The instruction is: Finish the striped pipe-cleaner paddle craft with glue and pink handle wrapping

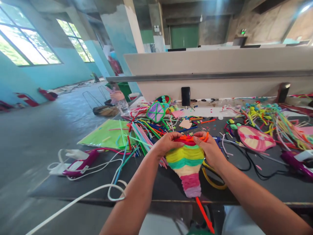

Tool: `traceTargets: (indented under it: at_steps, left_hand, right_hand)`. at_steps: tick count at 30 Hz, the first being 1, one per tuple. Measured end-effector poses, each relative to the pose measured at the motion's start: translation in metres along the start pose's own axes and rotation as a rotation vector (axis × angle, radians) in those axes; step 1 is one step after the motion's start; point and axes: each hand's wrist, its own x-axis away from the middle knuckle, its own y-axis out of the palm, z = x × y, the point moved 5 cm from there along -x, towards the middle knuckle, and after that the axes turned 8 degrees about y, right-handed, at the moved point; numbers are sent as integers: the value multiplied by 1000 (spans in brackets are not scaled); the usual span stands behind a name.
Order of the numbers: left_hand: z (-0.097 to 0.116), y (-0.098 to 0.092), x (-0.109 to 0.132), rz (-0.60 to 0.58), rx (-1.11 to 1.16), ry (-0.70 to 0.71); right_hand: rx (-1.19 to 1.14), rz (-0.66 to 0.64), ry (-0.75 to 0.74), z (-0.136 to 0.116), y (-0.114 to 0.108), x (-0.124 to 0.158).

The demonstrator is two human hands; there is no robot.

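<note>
Between my two hands is a striped pipe-cleaner craft piece (187, 163), wide at the top and narrowing toward me, with red, yellow, teal, cream, pink and lilac bands. My left hand (168, 143) pinches its upper left edge, thumb on the front. On the upper right edge my right hand (205, 143) is closed, with orange pipe-cleaner ends (206, 137) sticking up by its fingers. From the piece's narrow lower end a red-orange pipe cleaner (204, 215) hangs past the table edge. Behind my right wrist lies a yellow ring (210, 181), partly hidden.
Loose pipe cleaners (146, 130) and a green plastic sheet (105, 133) lie left. A purple power strip (79, 164) trails white cables. A pink-and-cream oval piece (255, 138) lies right. A black phone (186, 96) leans on the partition; a pink-lidded bottle (119, 99) stands at the back left.
</note>
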Motion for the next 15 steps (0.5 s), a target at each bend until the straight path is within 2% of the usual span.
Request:
traceTargets:
  at_steps: [3,8,13,15]
  left_hand:
    - [-8,-5,0,22,11,-42]
    - [-23,-7,-2,37,33,-100]
    - [-28,-2,-3,27,5,-102]
    - [-26,-1,-3,32,-79,-64]
  right_hand:
    - [-2,-5,15,4,-1,-7]
    - [-159,-111,118,17,-3,-10]
    - [-215,-120,183,19,-8,-7]
    - [-220,-125,187,19,-8,-5]
